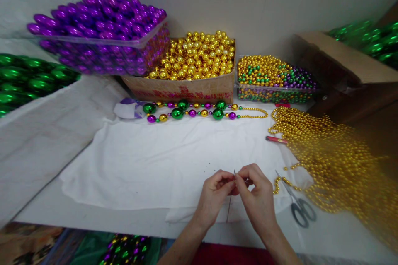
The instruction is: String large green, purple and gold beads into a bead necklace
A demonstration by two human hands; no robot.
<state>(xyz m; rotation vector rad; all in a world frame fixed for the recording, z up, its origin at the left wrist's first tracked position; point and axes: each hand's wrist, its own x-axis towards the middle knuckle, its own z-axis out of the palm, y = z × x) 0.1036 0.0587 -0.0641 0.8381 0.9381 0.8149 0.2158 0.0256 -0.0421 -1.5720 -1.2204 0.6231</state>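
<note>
My left hand [212, 199] and my right hand [257, 198] meet above the front edge of a white cloth [139, 165], thumbs and fingertips pinched together. Between them runs a long, thin, dark needle [229, 208], its tip poking up past the fingers and its lower end hanging toward me. A fine thread seems to pass through the right fingertips, but the fingers hide most of it. To the right of my right hand lie scissors [300, 207] with grey handles, and a short string of small gold beads [276, 185].
A necklace of green, purple and gold beads [177, 113] lies at the back of the cloth. Behind it stand a purple bead tub [102, 41], a gold bead carton [186, 85] and a mixed bead tub [273, 91]. Gold bead strands [336, 161] heap at right, beside a red marker-like stick [276, 139].
</note>
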